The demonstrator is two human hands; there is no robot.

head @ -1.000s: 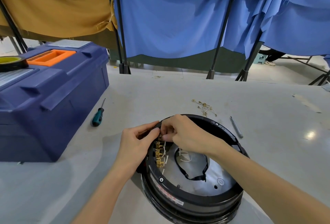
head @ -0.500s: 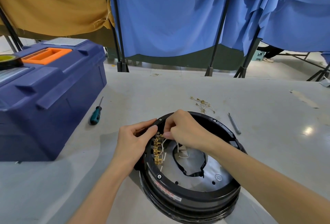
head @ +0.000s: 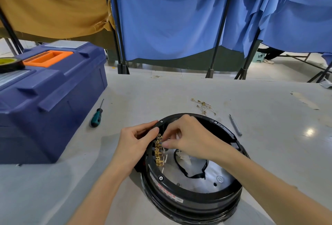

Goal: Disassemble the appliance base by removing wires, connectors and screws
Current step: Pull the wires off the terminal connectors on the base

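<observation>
- The round black plastic appliance base [head: 190,194] lies open side up on the grey worktop [head: 71,180] just in front of us, so its wiring faces us.
- Our left hand [head: 133,144] curls thumb and fingers over the base's left rim, we judge to steady it.
- Our right hand [head: 190,138] pinches an upper terminal in the row of brass spade connectors [head: 158,151], likely to tug it free.
- Beyond lie a heap of brass-tipped white wires [head: 203,106], a slim grey metal tool [head: 235,125] and a green-handled screwdriver [head: 97,117], all near the base.
- Farther left stands the dark blue plastic toolbox [head: 53,95].

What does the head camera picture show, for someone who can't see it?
A left hand grips a round black appliance base while the right hand pinches at its brass connectors. A screwdriver and blue toolbox sit nearby.
</observation>
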